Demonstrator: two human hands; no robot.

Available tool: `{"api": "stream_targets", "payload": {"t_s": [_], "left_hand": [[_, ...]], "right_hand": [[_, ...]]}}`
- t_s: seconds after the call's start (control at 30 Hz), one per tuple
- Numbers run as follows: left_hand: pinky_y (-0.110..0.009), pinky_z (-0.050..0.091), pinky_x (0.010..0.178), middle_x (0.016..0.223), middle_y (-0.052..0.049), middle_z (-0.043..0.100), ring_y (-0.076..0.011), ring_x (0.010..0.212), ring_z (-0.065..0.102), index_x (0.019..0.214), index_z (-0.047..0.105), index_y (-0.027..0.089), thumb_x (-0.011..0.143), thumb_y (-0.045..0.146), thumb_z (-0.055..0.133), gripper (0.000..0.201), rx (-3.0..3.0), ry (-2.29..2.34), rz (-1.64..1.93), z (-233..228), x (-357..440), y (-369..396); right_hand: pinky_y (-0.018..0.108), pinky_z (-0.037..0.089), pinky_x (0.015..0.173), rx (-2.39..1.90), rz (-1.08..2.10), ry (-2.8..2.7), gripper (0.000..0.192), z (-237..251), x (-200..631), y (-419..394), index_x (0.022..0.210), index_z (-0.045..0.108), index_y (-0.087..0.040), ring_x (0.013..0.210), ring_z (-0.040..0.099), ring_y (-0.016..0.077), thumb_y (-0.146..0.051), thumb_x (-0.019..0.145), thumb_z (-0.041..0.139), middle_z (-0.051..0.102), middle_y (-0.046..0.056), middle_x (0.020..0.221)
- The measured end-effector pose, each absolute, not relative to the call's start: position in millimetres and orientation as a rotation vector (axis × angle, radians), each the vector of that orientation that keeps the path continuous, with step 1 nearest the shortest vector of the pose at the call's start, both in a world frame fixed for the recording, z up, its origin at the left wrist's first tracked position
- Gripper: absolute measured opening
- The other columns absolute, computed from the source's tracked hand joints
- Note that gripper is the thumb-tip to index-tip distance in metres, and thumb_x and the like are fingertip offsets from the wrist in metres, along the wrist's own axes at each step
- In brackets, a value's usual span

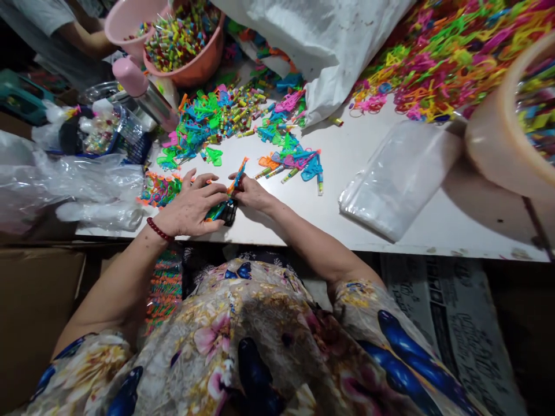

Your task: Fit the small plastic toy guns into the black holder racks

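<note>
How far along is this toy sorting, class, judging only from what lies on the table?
Done: apparently the small bundle beside the left hand. In hand: both hands, right hand included, grip colourful pieces. Left: scattered toys, the heap and a stack of clear bags.

Head camera — close above, facing down onto the table [390, 219].

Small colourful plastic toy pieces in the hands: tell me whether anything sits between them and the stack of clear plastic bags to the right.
Nothing visible does. The left hand and right hand hold the small colourful plastic toy pieces at the table's near edge; only bare white tabletop lies between them and the stack of clear plastic bags.
</note>
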State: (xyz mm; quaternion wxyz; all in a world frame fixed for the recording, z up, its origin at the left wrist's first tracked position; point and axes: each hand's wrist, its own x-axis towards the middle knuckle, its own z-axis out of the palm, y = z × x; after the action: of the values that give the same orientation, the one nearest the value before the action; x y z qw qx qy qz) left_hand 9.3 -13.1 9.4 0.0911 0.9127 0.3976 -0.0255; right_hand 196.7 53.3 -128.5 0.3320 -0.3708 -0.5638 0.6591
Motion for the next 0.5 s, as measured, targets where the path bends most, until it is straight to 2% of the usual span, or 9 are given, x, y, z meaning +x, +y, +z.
{"api": "stream_targets", "payload": {"t_s": [0.13, 0.27, 0.4, 0.5], "left_hand": [[-0.071, 0.006, 0.126, 0.143, -0.01, 0.063, -0.0387, 0.15, 0.035, 0.133, 0.062, 0.027, 0.093, 0.07, 0.054, 0.06, 2.691, 1.178, -0.034, 9, 7, -12], [-0.072, 0.002, 0.127, 0.148, -0.01, 0.059, -0.0379, 0.155, 0.03, 0.139, 0.059, 0.027, 0.098, 0.074, 0.044, 0.064, 2.688, 1.182, -0.029, 14, 10, -12], [-0.073, -0.009, 0.127, 0.142, -0.009, 0.062, -0.037, 0.154, 0.03, 0.142, 0.058, 0.027, 0.103, 0.067, 0.04, 0.059, 2.747, 1.213, -0.099, 21, 19, -16], [-0.072, -0.01, 0.128, 0.134, -0.006, 0.066, -0.0363, 0.149, 0.038, 0.135, 0.064, 0.031, 0.102, 0.062, 0.046, 0.048, 2.751, 1.187, -0.05, 18, 26, -17]], "right_hand": [[0.029, 0.05, 0.068, -0.948, 1.788, -1.432, 0.054, -131, 198, 51, 0.125, 0.052, -0.021, 0.078, 0.061, 0.016, -0.021, 0.073, 0.069, 0.069, -0.002, 0.087], [0.028, 0.05, 0.064, -0.919, 1.85, -1.404, 0.052, -132, 197, 50, 0.121, 0.051, -0.023, 0.071, 0.06, 0.0147, -0.028, 0.073, 0.072, 0.069, -0.003, 0.087], [0.028, 0.048, 0.064, -0.919, 1.84, -1.348, 0.047, -136, 196, 49, 0.113, 0.052, -0.023, 0.069, 0.057, 0.0143, -0.035, 0.073, 0.074, 0.063, -0.005, 0.079], [0.028, 0.047, 0.065, -0.897, 1.816, -1.359, 0.037, -138, 195, 47, 0.103, 0.056, -0.022, 0.07, 0.056, 0.0141, -0.038, 0.074, 0.072, 0.063, -0.004, 0.08]]}}
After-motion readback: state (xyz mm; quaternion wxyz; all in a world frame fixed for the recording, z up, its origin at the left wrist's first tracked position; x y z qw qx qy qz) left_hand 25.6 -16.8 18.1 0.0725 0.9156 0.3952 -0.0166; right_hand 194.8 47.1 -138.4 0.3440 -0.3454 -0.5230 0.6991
